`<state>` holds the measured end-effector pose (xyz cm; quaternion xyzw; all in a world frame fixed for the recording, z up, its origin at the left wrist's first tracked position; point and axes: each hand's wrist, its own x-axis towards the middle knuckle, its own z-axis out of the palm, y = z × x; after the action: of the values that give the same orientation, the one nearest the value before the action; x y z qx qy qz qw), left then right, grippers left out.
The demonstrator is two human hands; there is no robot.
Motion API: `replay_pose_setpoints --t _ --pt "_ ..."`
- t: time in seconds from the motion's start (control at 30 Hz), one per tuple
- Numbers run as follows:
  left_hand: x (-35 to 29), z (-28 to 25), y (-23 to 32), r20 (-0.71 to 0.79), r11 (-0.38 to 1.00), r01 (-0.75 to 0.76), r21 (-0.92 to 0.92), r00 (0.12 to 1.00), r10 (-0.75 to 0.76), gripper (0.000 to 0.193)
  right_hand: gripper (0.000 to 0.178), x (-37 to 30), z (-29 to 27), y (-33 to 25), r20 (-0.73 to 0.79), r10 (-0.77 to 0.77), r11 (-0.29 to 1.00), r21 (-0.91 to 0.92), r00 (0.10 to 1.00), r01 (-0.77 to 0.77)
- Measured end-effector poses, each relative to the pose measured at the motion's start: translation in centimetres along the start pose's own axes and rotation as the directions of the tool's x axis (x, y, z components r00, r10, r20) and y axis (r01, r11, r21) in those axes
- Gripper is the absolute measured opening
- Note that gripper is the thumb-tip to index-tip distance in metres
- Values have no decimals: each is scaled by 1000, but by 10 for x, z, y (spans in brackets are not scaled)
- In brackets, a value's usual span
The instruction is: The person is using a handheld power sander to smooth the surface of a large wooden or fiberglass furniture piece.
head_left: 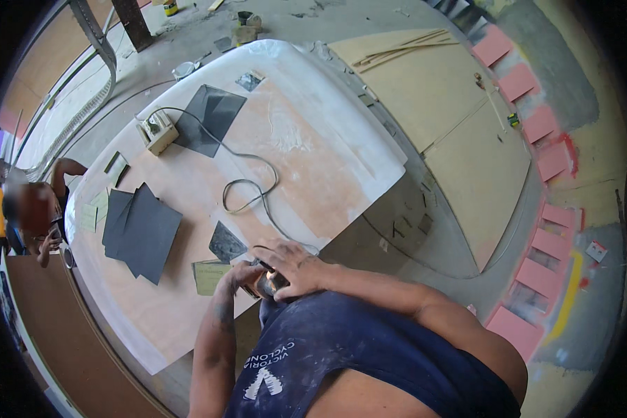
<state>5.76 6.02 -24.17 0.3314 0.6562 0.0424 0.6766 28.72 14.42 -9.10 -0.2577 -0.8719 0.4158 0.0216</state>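
Close against my body, at the table's near edge, my left hand [240, 276] and my right hand [294, 266] are closed around a small orange-and-black power tool [270, 283]. Fingers and shirt cover most of it, so its exact kind is hidden. A dark cord [249, 182] loops over the table from beside my right hand to a cream-coloured box [159, 131]. Just beyond my left hand lie a dark worn piece of sandpaper [226, 242] and a greenish sheet [210, 277]. Further left is a fanned stack of black sandpaper sheets [143, 233].
The table [313, 188] has a dusty, whitish-pink top. More dark sheets [211, 120] lie near its far side. At left, another person [31, 209] stands by the table edge. Large tan boards [477, 160] with thin wooden strips [404, 49] lie on the floor at right, near pink squares [550, 244].
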Motion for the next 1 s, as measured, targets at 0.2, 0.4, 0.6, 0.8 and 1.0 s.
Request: replay_pose_setpoints --t 0.2,0.4,0.6,0.8,1.0 --pt "11 -36 42 200 996 -82 24 977 76 55 55 11 -25 -32 297 -402 659 -563 866 499" --pt "-7 -34 98 409 992 -123 42 908 95 53 39 25 -71 -22 500 -573 430 -491 650 757" --pt "-29 -35 160 492 986 -20 -167 865 101 59 65 23 -116 -27 624 -482 654 -211 615 726" --pt "-42 -49 154 -4 687 -167 -707 973 232 73 69 -41 -158 83 55 -140 926 360 989 111" --pt "13 32 177 -477 853 -149 -500 870 -127 55 54 -88 -164 246 -86 465 29 996 881 81"
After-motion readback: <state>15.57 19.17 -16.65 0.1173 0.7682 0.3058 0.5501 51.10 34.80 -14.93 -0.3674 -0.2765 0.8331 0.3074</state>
